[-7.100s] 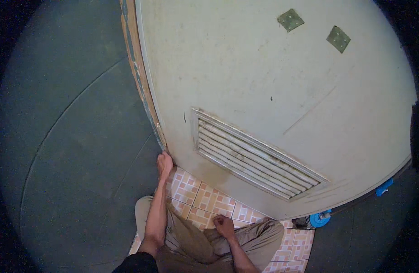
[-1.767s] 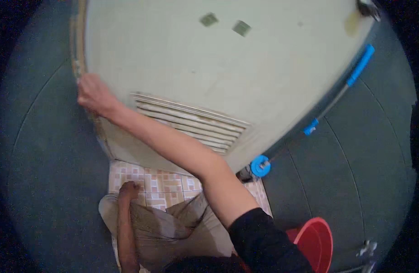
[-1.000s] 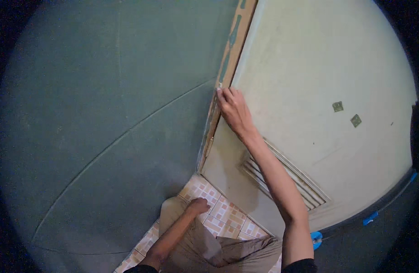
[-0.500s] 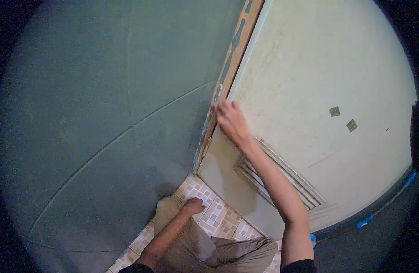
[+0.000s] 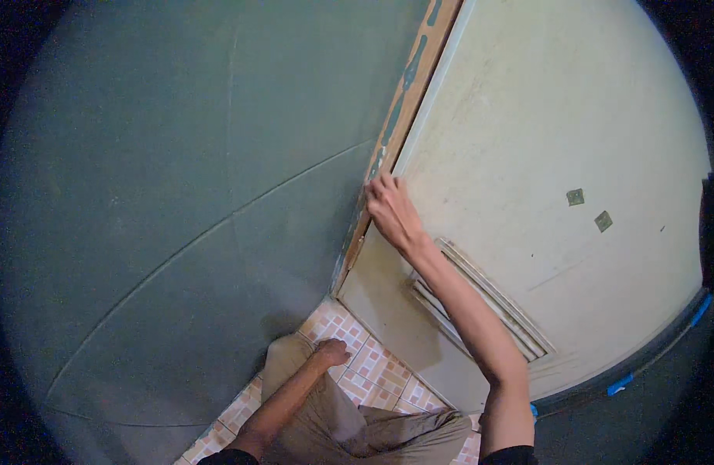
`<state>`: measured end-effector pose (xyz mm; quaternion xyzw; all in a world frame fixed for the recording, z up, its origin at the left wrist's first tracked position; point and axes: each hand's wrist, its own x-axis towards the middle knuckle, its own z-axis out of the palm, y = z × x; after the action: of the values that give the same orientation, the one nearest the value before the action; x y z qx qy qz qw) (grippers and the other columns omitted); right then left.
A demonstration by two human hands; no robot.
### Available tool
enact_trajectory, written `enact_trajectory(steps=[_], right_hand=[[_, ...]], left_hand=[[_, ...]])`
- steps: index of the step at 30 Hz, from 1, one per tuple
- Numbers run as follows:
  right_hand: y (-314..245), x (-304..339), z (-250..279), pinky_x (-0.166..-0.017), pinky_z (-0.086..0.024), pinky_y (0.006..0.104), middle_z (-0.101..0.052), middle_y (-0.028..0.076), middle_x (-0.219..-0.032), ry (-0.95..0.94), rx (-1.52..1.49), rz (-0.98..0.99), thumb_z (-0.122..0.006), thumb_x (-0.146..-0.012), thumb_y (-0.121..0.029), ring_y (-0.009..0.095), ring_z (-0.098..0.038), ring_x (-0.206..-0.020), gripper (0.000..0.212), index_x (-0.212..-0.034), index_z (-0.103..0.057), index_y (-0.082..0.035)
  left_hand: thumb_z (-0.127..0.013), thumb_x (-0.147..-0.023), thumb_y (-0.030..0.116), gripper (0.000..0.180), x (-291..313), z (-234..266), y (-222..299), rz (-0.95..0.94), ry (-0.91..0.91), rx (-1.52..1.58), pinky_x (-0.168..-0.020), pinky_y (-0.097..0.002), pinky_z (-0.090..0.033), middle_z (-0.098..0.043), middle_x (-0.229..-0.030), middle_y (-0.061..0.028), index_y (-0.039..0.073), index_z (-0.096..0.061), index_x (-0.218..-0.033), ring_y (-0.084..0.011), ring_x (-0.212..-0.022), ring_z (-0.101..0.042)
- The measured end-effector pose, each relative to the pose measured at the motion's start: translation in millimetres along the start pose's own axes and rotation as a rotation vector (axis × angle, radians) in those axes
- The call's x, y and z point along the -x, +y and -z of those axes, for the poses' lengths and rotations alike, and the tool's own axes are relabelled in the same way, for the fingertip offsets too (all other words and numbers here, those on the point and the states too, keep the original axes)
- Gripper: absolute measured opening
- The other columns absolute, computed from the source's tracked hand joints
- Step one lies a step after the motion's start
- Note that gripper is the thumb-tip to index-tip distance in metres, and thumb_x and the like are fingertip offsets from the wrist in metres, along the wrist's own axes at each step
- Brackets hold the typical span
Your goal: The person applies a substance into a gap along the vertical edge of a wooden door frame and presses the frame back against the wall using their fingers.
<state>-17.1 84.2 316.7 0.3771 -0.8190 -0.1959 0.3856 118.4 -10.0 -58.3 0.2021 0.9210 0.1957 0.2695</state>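
My right hand (image 5: pixel 394 211) is raised to the wooden door frame (image 5: pixel 420 74), a brown strip with peeling patches of grey-green paint. Its fingers are curled and pressed together against the strip, beside the edge of the cream door (image 5: pixel 512 139). Whatever they pinch, if anything, is hidden behind the knuckles. Low down, my left hand (image 5: pixel 333 353) is closed in a loose fist above my bent knee (image 5: pixel 291 360). What it might hold is out of sight.
A grey-green wall (image 5: pixel 179 116) with a thin curved ridge fills the left side. The door carries a slatted vent (image 5: pixel 496 298) and two small diamond-shaped marks. Pink and white patterned tiles (image 5: pixel 372 370) cover the floor. Blue tape pieces (image 5: pixel 620 384) line a dark edge at lower right.
The view has shifted slightly, so the door frame appears a little farther right. My right hand stays at the strip and looks less blurred. My left hand has hardly moved.
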Motion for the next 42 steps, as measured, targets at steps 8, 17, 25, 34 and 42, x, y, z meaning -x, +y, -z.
enact_trajectory(steps=[8,17,25,34,42], right_hand=[[2,12,-3,-0.085,-0.041,0.0378,-0.059,0.010,-0.100,-0.103,-0.023,0.135,-0.059,-0.078,-0.013,0.026,-0.052,-0.100,0.014,-0.074,-0.070,-0.006],[36,-14,34,-0.081,-0.041,0.0376,-0.057,0.011,-0.093,0.220,-0.014,-0.098,-0.055,-0.081,-0.007,0.025,-0.052,-0.094,0.037,-0.115,-0.059,0.006],[1,-8,1,-0.085,-0.043,0.0355,-0.062,0.012,-0.096,0.017,-0.024,-0.021,-0.059,-0.077,-0.015,0.027,-0.053,-0.104,0.018,-0.080,-0.071,-0.002],[6,5,4,-0.081,-0.041,0.0366,-0.062,0.010,-0.095,-0.056,0.033,0.071,-0.056,-0.079,-0.012,0.023,-0.053,-0.100,0.017,-0.088,-0.067,-0.001],[25,-8,22,-0.083,-0.041,0.0383,-0.064,0.007,-0.096,0.056,0.097,-0.036,-0.059,-0.077,-0.015,0.024,-0.053,-0.103,0.014,-0.081,-0.071,-0.008]], left_hand=[[-0.055,-0.089,0.042,0.049,-4,-8,-9,-0.062,0.108,0.022,-0.094,-0.0501,-0.048,-0.065,-0.111,-0.0248,-0.002,-0.065,-0.109,-0.0383,-0.108,-0.062],[-0.058,-0.088,0.041,0.048,0,3,1,-0.043,-0.005,0.034,-0.095,-0.0491,-0.047,-0.064,-0.114,-0.0261,-0.003,-0.066,-0.108,-0.0388,-0.109,-0.061],[-0.056,-0.087,0.041,0.046,3,0,4,-0.007,0.055,-0.003,-0.094,-0.0505,-0.047,-0.066,-0.111,-0.0234,0.000,-0.068,-0.105,-0.0381,-0.110,-0.061],[-0.057,-0.088,0.043,0.046,2,-8,-1,-0.025,0.104,-0.038,-0.094,-0.0489,-0.047,-0.066,-0.113,-0.0196,0.003,-0.067,-0.108,-0.0337,-0.110,-0.062],[-0.053,-0.089,0.045,0.050,-7,-7,-9,-0.042,0.091,-0.030,-0.090,-0.0509,-0.050,-0.067,-0.109,-0.0221,-0.001,-0.067,-0.102,-0.0386,-0.104,-0.063]])
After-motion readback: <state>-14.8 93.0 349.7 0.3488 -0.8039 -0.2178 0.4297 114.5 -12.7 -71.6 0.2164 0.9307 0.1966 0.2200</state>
